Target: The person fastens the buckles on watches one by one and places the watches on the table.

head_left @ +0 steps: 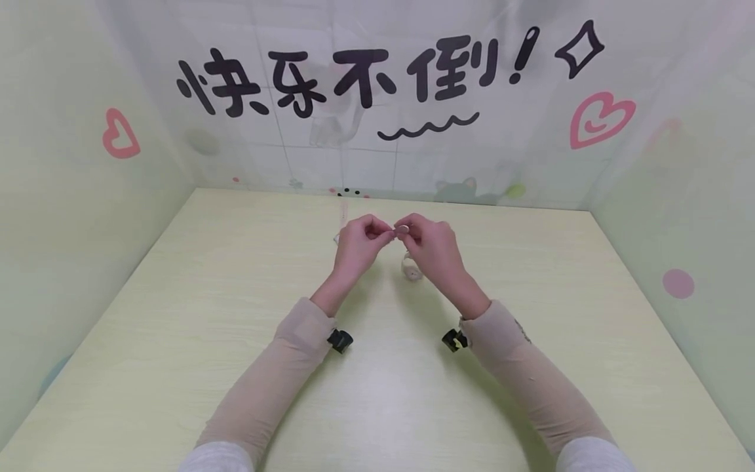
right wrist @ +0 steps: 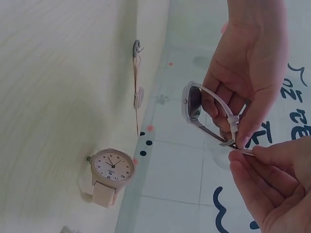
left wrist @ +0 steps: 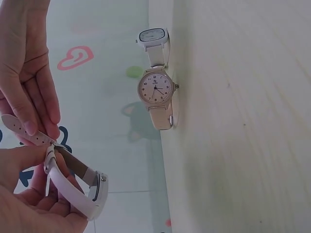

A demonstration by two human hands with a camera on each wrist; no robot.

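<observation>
Two hands meet above the middle of a pale green wooden table (head_left: 177, 341), which is boxed in by light walls bearing black lettering (head_left: 336, 75) and pink hearts (head_left: 600, 118). Both forearms wear beige sleeves, each with a small black clip at the wrist.

The left hand (head_left: 358, 244) and the right hand (head_left: 430, 246) are raised off the table, fingertips almost touching, with a white watch (left wrist: 77, 187) held between them. The left hand's curled fingers grip the watch by its band and buckle, the case hanging just below. The right hand's thumb and forefinger pinch the loose, perforated strap end (left wrist: 22, 128) right at the buckle (right wrist: 232, 127).

On the table just beyond the hands stands a beige watch (left wrist: 156, 94) with a round white dial and dark numerals, partly hidden behind the right hand in the head view. Near it lies a third watch (left wrist: 154, 41) with a white band; its small rectangular face looks dark, though the view is too slight to be sure.
</observation>
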